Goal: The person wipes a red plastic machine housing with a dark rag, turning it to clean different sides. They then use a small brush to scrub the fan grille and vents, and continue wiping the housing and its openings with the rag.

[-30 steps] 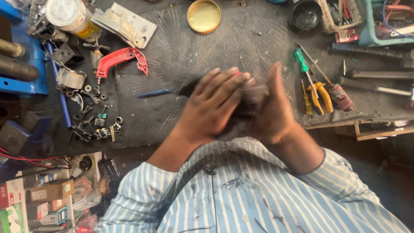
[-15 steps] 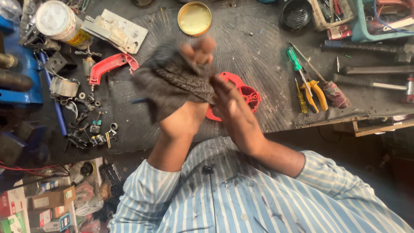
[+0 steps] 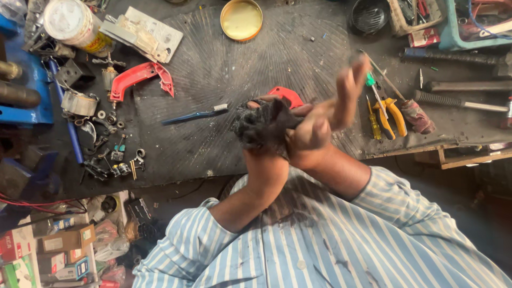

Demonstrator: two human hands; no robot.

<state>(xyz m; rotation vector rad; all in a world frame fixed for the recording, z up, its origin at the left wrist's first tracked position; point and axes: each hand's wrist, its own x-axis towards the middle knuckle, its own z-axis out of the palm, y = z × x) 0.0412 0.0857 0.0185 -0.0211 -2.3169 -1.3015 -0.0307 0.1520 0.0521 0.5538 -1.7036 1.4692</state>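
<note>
Above the cluttered workbench (image 3: 224,69), left hand (image 3: 264,133) clutches a dark rag (image 3: 256,125); right hand (image 3: 325,122) splayed open.

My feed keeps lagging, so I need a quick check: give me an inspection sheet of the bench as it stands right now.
Surface: dark, grimy workbench, scored with fan-shaped lines.
Job's things: dark rag bunched in the left hand; red part lies on the bench just behind it.
Clutter: yellow tin lid, red handle, blue-handled brush, yellow pliers, green screwdriver, white tub, small metal bits.
Hands: left hand wrapped in the rag; right hand against it, fingers spread, blurred.
Cables: red wires at lower left.
Surroundings: cardboard boxes below the bench; blue vise at left.
</note>
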